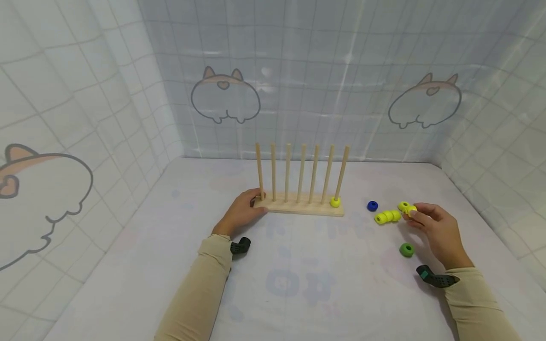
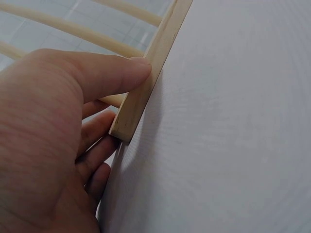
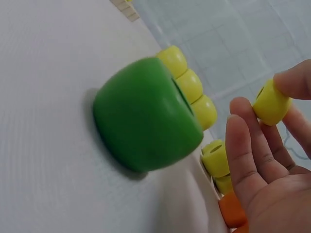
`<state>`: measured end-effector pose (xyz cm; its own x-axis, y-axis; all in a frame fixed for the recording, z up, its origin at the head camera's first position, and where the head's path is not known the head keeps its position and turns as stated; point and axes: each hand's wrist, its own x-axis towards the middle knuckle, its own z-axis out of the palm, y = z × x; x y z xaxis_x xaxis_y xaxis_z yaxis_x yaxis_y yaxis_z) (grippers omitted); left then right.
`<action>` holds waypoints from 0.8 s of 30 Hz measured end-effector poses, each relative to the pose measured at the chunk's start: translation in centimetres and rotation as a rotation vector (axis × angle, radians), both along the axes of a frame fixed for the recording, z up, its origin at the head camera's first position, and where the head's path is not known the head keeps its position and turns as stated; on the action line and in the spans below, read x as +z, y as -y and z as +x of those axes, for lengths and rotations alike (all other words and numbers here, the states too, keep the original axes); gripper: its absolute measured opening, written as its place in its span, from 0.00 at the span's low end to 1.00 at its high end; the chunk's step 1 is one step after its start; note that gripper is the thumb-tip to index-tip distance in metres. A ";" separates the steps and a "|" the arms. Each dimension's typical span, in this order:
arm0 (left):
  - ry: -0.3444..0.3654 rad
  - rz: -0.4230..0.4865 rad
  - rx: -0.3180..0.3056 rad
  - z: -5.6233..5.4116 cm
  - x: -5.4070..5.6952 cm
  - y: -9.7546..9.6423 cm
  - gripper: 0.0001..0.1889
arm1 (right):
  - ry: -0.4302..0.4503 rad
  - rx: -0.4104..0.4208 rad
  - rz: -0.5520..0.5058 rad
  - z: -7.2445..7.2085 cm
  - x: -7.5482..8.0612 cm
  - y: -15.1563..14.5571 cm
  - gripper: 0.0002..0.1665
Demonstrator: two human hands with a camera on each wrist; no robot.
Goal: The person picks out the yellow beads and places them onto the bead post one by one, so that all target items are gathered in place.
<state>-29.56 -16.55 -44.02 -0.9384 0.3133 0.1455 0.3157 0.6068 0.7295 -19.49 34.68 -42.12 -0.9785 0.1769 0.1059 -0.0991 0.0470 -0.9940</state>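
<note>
A wooden rack (image 1: 298,206) with a row of several upright pegs stands mid-table, and one yellow bead (image 1: 335,202) sits at the foot of its rightmost peg. At the rack's left end, my left hand (image 1: 242,210) grips the base, thumb on the front edge (image 2: 141,87) and fingers behind. Over on the right, my right hand (image 1: 439,232) pinches a yellow bead (image 3: 272,103) between thumb and fingers, lifted off the table. Just left of that hand lie a row of yellow beads (image 1: 387,217) and another yellow bead (image 1: 404,206).
A blue bead (image 1: 372,206) lies between the rack and the yellow row. Nearer the front is a green bead (image 1: 407,250). Orange beads (image 3: 233,211) show beside my right hand in the right wrist view. A tile-patterned sheet (image 1: 273,94) hangs behind the table.
</note>
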 end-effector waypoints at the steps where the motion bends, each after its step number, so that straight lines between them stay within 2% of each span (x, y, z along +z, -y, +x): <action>1: 0.003 -0.001 0.003 0.0 -0.1 0.0 0.29 | -0.002 0.001 0.002 0.0 0.0 0.1 0.28; 5: 0.014 -0.007 0.007 0.0 -0.1 0.0 0.30 | 0.014 0.005 0.011 0.1 0.1 0.4 0.34; 10: 0.005 0.001 -0.004 -0.1 0.0 0.1 0.30 | 0.079 0.046 -0.139 -0.1 1.1 0.7 0.38; 13: 0.002 0.009 -0.006 0.0 0.2 0.0 0.29 | 0.076 0.092 -0.247 -0.3 1.6 1.0 0.32; 18: 0.004 -0.013 -0.003 0.2 0.1 -0.1 0.28 | 0.033 0.151 -0.366 -0.5 2.2 1.2 0.15; 24: 0.006 0.002 0.005 0.2 0.2 -0.2 0.27 | 0.029 0.165 -0.456 -1.0 2.3 1.0 0.14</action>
